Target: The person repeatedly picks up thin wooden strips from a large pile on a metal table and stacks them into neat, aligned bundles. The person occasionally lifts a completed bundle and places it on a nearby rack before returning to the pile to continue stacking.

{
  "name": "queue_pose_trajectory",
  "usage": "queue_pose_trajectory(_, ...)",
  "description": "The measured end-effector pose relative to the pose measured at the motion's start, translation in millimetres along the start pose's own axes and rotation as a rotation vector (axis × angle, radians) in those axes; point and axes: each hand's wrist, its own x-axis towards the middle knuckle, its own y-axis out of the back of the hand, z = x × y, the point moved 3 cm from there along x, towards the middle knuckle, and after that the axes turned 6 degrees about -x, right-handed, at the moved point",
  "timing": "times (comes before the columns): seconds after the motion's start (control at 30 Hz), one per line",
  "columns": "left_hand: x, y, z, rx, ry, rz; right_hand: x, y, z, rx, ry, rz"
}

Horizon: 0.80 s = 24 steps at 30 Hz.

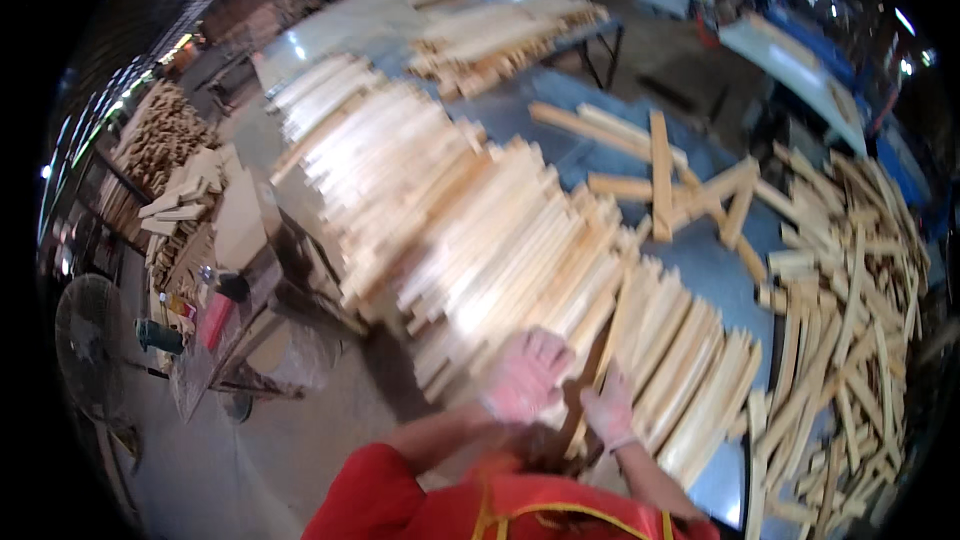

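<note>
Long rows of pale wooden strips (500, 240) lie side by side across a table in front of me. My left hand (530, 375), in a pink glove, rests at the near ends of the strips, fingers laid over them and somewhat blurred. My right hand (610, 408), gloved the same way, is closed around the near end of a narrow wooden strip (614, 330). This strip slants up and away from the hand, tilted against the row. Between my hands is a dark brown gap; what lies in it is too blurred to tell.
Loose strips (660, 175) lie crossed on the blue tabletop (725, 285) beyond the row. A tangled heap of strips (850, 340) fills the right side. Leftward stand a fan (88, 345) and a cluttered workbench (235, 340). More strips (500, 35) are stacked farther back.
</note>
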Motion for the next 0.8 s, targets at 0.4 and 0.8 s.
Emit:
queue_pose_trajectory(0.4,56,13,-222,-0.457,0.605,-0.317,61,12,-79,-0.152,-0.279,-0.247)
queue_pose_trajectory(0.8,75,44,-192,-0.964,0.47,-0.135,34,28,-93,0.37,-0.287,0.075)
